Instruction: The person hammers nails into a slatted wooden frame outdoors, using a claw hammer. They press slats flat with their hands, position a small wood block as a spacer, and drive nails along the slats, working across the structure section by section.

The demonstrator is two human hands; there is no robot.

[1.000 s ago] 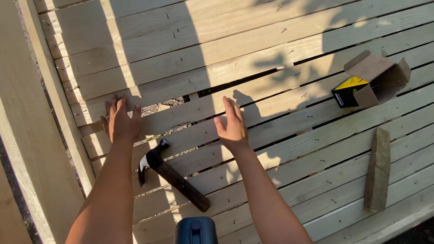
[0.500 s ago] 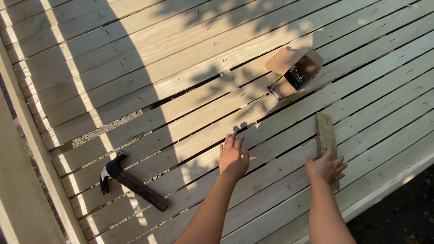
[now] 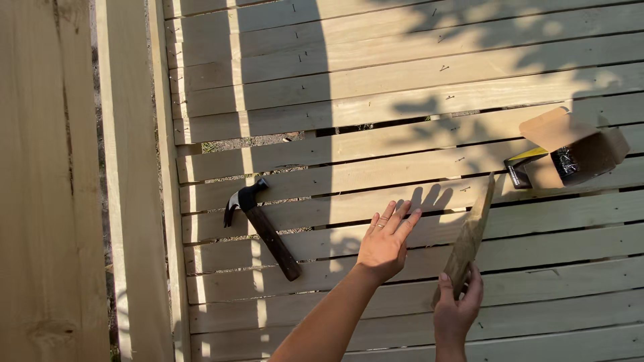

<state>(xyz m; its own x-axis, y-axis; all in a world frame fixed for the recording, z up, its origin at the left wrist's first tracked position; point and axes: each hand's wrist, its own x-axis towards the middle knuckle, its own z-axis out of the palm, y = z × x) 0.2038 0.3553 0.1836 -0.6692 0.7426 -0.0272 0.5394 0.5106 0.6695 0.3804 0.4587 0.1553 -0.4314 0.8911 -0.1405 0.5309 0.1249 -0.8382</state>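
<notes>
A: Status of the wood strip (image 3: 471,236)?
B: Previously flat on the deck boards (image 3: 402,100); now lifted and tilted, right hand (image 3: 456,310) grip closed around its lower end.
A: Left hand (image 3: 386,243)?
B: Fingers spread wide, holding nothing, between strip and hammer (image 3: 261,226).

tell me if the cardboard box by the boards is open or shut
Open. The cardboard box lies on its side on the wooden slats, its flap folded back, with dark small contents showing inside the opening.
</notes>
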